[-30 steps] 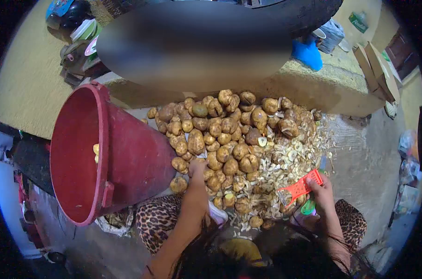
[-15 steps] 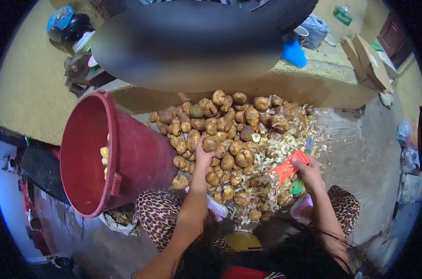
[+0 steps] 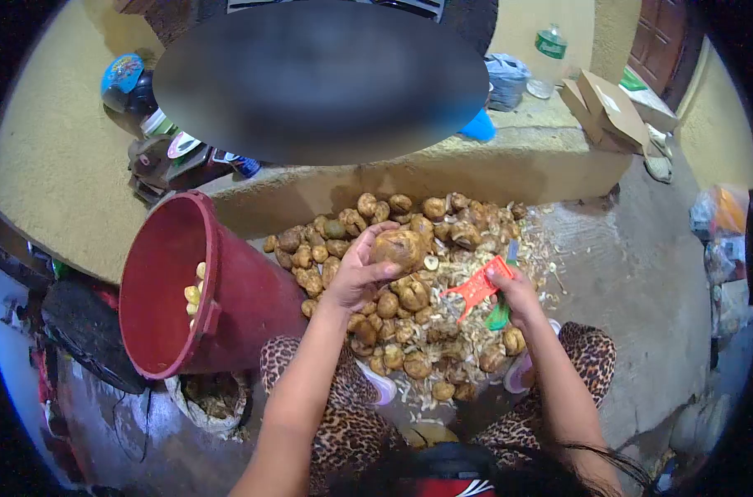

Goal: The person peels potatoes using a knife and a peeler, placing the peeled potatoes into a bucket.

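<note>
My left hand (image 3: 364,273) is raised over the pile, its fingers wrapped round a large brown potato (image 3: 395,251). An orange peeler (image 3: 481,287) with a slotted flat body is gripped in my right hand (image 3: 515,293), its working end pointing left. Close by that hand show a green handle (image 3: 498,316) and a narrow blade (image 3: 512,251), seemingly one knife; I cannot tell whether the hand also touches it. Below both hands spreads a heap of unpeeled potatoes (image 3: 387,305), with pale peelings (image 3: 455,331) strewn over its right side.
A tilted red bucket (image 3: 264,311) at the left holds several peeled potatoes (image 3: 194,295). Beneath it sits an open sack (image 3: 215,406). Behind the heap runs a low concrete ledge (image 3: 476,176), bearing a blue-grey plastic bag (image 3: 507,81), a bottle (image 3: 550,45) and cardboard (image 3: 612,112).
My left hand has lifted the potato up from the pile, and it now shows larger. The peeler stays in my right hand. The camera view has shifted and tilted up.
</note>
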Demonstrator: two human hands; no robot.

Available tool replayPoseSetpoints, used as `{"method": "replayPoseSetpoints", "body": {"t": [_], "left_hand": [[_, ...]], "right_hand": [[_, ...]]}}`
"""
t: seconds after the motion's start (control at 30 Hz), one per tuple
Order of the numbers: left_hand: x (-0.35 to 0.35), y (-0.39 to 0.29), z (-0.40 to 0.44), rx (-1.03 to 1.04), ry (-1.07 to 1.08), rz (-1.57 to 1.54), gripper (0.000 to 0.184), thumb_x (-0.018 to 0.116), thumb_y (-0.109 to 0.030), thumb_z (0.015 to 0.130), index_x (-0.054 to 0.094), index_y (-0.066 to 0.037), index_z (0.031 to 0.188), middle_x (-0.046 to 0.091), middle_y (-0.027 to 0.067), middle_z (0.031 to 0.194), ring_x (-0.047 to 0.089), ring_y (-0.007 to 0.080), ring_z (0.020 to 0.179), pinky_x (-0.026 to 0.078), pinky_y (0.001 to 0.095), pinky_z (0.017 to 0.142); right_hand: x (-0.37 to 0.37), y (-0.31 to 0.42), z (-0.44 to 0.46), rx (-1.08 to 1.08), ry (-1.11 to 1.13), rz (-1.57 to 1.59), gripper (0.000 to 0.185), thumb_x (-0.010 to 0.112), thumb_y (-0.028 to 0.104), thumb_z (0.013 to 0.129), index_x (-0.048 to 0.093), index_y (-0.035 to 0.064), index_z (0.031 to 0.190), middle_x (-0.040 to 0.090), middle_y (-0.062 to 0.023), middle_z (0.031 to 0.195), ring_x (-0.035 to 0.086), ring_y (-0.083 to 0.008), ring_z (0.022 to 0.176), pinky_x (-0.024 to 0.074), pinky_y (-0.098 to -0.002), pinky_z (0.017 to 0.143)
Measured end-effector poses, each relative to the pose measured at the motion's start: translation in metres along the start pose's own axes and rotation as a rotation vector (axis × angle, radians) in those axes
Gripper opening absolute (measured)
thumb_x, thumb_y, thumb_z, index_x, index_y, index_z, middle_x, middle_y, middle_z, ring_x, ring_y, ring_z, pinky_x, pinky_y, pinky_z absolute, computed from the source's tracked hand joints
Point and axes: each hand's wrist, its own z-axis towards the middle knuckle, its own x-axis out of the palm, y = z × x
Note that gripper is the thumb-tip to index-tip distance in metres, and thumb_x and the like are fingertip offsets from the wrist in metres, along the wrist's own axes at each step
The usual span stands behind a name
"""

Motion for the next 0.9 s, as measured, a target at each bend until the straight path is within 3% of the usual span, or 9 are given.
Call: {"method": "replayPoseSetpoints", "body": {"t": [0.1, 0.13, 0.23, 0.37, 0.43, 0.5, 0.53, 0.67, 0.9], "left_hand": [[0.011, 0.016, -0.017, 0.043, 0.001, 0.052, 0.074, 0.077, -0.019, 0.061, 0.038, -0.005, 0.122, 0.052, 0.0103, 0.113, 0.053, 0.0221, 0.105, 0.042, 0.0368, 0.093], [0.011, 0.019, -0.024, 0.002, 0.060, -0.045, 0.077, 0.073, -0.015, 0.069, 0.028, -0.004, 0.130, 0.047, 0.0108, 0.120, 0.051, 0.0221, 0.109, 0.043, 0.0363, 0.092], [0.028, 0.026, -0.044, -0.028, -0.006, -0.303, 0.070, 0.066, -0.023, 0.077, 0.027, -0.005, 0.132, 0.047, 0.0102, 0.122, 0.050, 0.0228, 0.110, 0.044, 0.0375, 0.091], [0.038, 0.041, -0.048, -0.102, -0.061, -0.263, 0.059, 0.058, -0.026, 0.082, 0.032, -0.006, 0.130, 0.050, 0.0088, 0.118, 0.053, 0.0221, 0.106, 0.048, 0.0364, 0.086], [0.043, 0.047, -0.045, -0.085, -0.065, -0.175, 0.052, 0.065, -0.021, 0.076, 0.042, -0.005, 0.120, 0.056, 0.0095, 0.107, 0.057, 0.0249, 0.098, 0.046, 0.0393, 0.089], [0.047, 0.058, -0.043, -0.052, -0.037, -0.018, 0.054, 0.069, -0.016, 0.072, 0.043, -0.005, 0.117, 0.057, 0.0080, 0.099, 0.059, 0.0246, 0.091, 0.047, 0.0384, 0.086], [0.049, 0.059, -0.042, -0.115, -0.092, -0.058, 0.065, 0.076, -0.003, 0.061, 0.040, -0.009, 0.115, 0.053, 0.0067, 0.102, 0.055, 0.0182, 0.094, 0.049, 0.0325, 0.080], [0.046, 0.068, -0.041, 0.011, -0.258, 0.432, 0.083, 0.083, -0.011, 0.052, 0.033, -0.010, 0.119, 0.048, 0.0060, 0.109, 0.049, 0.0156, 0.100, 0.043, 0.0313, 0.087], [0.038, 0.072, -0.030, 0.076, -0.028, 0.672, 0.086, 0.082, -0.011, 0.052, 0.031, -0.005, 0.121, 0.046, 0.0091, 0.114, 0.046, 0.0192, 0.107, 0.037, 0.0337, 0.094]], "right_hand": [[-0.007, 0.010, -0.019, -0.012, -0.003, 0.099, 0.016, 0.057, 0.020, 0.084, 0.056, 0.0042, 0.084, 0.056, -0.0015, 0.068, 0.048, -0.0082, 0.047, 0.0425, -0.0238, 0.041], [-0.009, 0.016, -0.026, -0.020, -0.028, 0.056, 0.016, 0.057, 0.021, 0.085, 0.056, 0.0050, 0.084, 0.056, -0.0009, 0.067, 0.047, -0.0083, 0.047, 0.0403, -0.0222, 0.040], [-0.020, 0.016, -0.036, -0.110, 0.003, -0.003, 0.016, 0.057, 0.022, 0.084, 0.056, 0.0061, 0.083, 0.055, -0.0004, 0.064, 0.046, -0.0075, 0.047, 0.0380, -0.0210, 0.041], [-0.019, 0.003, -0.055, -0.375, -0.012, -0.542, 0.026, 0.065, 0.028, 0.077, 0.063, 0.0029, 0.080, 0.057, -0.0027, 0.063, 0.051, -0.0123, 0.053, 0.0413, -0.0257, 0.052], [-0.003, 0.007, -0.079, -0.503, 0.004, -0.714, 0.027, 0.067, 0.031, 0.073, 0.064, 0.0040, 0.079, 0.056, -0.0115, 0.065, 0.055, -0.0184, 0.062, 0.0427, -0.0316, 0.057], [0.000, 0.007, -0.092, -0.694, 0.052, -1.031, 0.024, 0.069, 0.025, 0.070, 0.065, 0.0061, 0.084, 0.056, -0.0119, 0.072, 0.054, -0.0209, 0.066, 0.0439, -0.0324, 0.060], [0.004, 0.009, -0.100, -0.705, 0.054, -1.080, 0.022, 0.068, 0.025, 0.069, 0.065, 0.0075, 0.083, 0.054, -0.0125, 0.073, 0.054, -0.0234, 0.067, 0.0440, -0.0339, 0.059], [0.018, 0.016, -0.122, -0.770, 0.143, -1.230, 0.014, 0.067, 0.022, 0.067, 0.063, 0.0115, 0.076, 0.048, -0.0135, 0.078, 0.054, -0.0298, 0.068, 0.0441, -0.0385, 0.059], [0.014, 0.016, -0.115, -0.857, 0.260, -1.361, 0.011, 0.065, 0.020, 0.068, 0.059, 0.0116, 0.072, 0.047, -0.0117, 0.079, 0.056, -0.0276, 0.063, 0.0470, -0.0387, 0.054]]}}
